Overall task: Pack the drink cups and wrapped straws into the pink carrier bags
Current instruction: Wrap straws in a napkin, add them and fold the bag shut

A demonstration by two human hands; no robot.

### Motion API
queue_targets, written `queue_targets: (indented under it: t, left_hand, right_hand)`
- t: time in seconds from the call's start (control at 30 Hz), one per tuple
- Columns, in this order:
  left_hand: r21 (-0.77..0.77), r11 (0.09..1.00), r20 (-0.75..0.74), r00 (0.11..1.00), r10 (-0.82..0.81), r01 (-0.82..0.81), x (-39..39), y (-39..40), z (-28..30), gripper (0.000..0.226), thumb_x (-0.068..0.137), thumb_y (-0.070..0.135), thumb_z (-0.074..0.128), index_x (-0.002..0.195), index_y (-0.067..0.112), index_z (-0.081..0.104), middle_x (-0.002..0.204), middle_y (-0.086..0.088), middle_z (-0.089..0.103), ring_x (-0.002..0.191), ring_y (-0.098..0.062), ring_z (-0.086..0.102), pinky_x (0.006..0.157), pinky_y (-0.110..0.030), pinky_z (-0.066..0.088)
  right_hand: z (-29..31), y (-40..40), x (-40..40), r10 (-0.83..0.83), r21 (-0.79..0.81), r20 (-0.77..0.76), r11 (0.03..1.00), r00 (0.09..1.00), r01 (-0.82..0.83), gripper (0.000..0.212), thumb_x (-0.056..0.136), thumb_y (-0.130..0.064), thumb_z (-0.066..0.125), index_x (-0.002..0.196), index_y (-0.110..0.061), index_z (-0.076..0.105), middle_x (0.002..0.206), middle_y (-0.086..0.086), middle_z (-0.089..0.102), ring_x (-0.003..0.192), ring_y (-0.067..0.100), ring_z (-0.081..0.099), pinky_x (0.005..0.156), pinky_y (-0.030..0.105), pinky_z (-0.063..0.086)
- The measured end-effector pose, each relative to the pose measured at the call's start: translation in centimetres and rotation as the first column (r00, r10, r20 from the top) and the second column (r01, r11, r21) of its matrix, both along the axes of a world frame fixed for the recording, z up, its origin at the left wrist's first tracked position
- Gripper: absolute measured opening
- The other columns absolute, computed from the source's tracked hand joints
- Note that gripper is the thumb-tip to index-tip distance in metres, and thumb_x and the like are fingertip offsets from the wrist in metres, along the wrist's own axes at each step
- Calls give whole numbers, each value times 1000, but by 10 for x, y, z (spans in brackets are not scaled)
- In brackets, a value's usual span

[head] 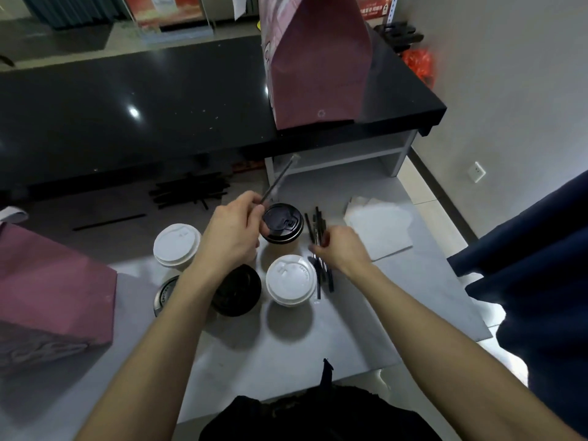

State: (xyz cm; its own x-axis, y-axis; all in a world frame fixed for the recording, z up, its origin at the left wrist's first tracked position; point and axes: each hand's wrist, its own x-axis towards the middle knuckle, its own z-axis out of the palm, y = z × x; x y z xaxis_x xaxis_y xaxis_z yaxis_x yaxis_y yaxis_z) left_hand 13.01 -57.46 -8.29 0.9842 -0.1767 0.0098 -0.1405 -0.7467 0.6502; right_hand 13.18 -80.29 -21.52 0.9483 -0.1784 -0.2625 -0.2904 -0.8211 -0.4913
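My left hand (234, 226) pinches one wrapped straw (280, 178), its far end angled up toward the black counter (159, 100). My right hand (342, 249) is down on the loose pile of straws (318, 230), fingers curled over them, closing on a few; whether I have any properly gripped I cannot tell. Between my hands stands the black-lidded cup (281, 224), right against my left knuckles. Nearer me is a white-lidded cup (291, 279), another white-lidded cup (176, 245) sits left, and a second black-lidded cup (237, 291) hides partly under my left forearm. All are on the grey bench (318, 338), none bagged yet. One pink carrier bag (51, 291) lies left; another pink bag (315, 68) stands on the counter. Risk now: my left knuckles or forearm could nudge a cup over as I lift, and a loose grab with my right may scatter straws off the bench edge.
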Motion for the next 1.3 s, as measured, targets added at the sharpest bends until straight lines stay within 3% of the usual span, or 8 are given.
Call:
queue_targets:
  t: [0.1,0.33,0.5,0.7,0.9,1.0,1.13,1.3]
  left_hand:
    - [-207,977,-120,992,30,-54,-6,2,-5,16,115,19,50,116,21,66,80,6,81,62,-16,73,61,-23,52]
    - [-429,899,-172,985,14,-88,-14,-6,-14,15,116,16,50,114,13,65,87,-3,84,76,-25,81,64,-32,62]
    - [-546,827,-234,972,5,-136,-13,-26,-24,14,116,15,51,107,14,61,92,-7,84,84,-33,82,71,-42,66]
    - [-522,848,-186,983,-5,-94,-13,-70,-31,13,114,16,55,113,15,68,95,-3,84,89,-19,83,81,-43,68]
    - [-584,800,-246,969,-15,-136,-21,-114,-31,26,116,13,49,113,14,75,90,-6,82,78,-24,81,77,-42,67]
    - [-524,818,-229,964,132,-236,-22,-131,-41,25,116,17,49,114,15,74,84,-2,74,72,-18,64,75,-39,53]
    - [-472,783,-275,912,305,-404,-24,-145,-55,32,115,42,49,106,23,72,75,12,61,70,-10,54,73,-36,46]
    - [-485,766,-278,905,322,-422,-34,-163,-71,31,103,48,61,93,20,71,59,17,55,58,-9,48,63,-36,41]
  right_hand:
    - [-19,9,4,6,-54,-78,999,997,-10,25,89,-34,76,94,-9,72,92,12,72,92,35,72,69,33,50]
    - [-10,-7,-7,-64,41,-38,997,997,66,18,88,-19,65,73,-10,71,71,9,70,74,33,69,67,34,56]
    - [20,-26,-28,-148,370,90,923,985,105,16,97,-24,75,84,-15,78,71,3,75,57,15,66,65,38,57]
    - [77,-36,-37,-234,739,266,673,935,-42,9,99,-22,80,94,-14,81,67,-7,67,50,4,54,49,20,43]
    - [89,-55,-26,-148,670,392,722,908,-171,8,96,-29,82,94,-22,85,79,-5,79,74,11,73,71,29,57]
    - [76,-78,-26,-164,644,406,749,899,-154,18,98,-40,77,88,-27,85,70,-12,73,61,3,65,63,16,48]
    - [33,-128,-37,-8,157,367,986,930,-54,15,96,-42,75,95,-27,81,92,-11,70,76,9,64,76,33,53]
    - [-16,-148,-47,206,-70,82,977,975,-201,27,98,-39,69,114,-20,77,121,-2,61,95,34,69,85,41,54]
